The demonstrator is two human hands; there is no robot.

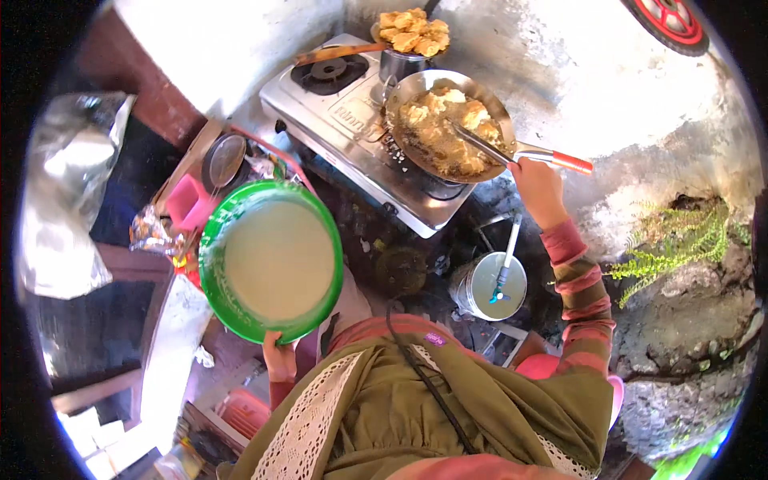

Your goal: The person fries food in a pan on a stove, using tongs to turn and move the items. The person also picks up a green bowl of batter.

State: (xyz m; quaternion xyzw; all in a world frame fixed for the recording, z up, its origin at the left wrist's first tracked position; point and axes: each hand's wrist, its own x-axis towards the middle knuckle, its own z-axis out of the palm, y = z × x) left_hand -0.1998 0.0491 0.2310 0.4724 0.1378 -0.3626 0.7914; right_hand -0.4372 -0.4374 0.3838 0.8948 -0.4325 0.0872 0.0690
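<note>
My left hand (280, 354) grips the near rim of a green plastic basin (210, 264) that contains pale, creamy batter (279, 261). In my right hand (540, 189) is the handle of a dark metal utensil (480, 144), its far end dipped into the wok. That metal wok (507, 123) sits on the right burner of a two-burner gas stove (354, 126). Pieces of battered food (477, 113) float in bubbling oil inside it. The wok's own handle (570, 161), tipped in orange-red, sticks out to the right, just above my right hand.
Behind the wok, golden fritters (414, 33) are heaped on a metal pot (399, 66). A wooden-handled tool (339, 54) lies across the left burner. A bucket of water (459, 285) stands below a tap (499, 291). Left are a pink container (189, 201) and a strainer (227, 159).
</note>
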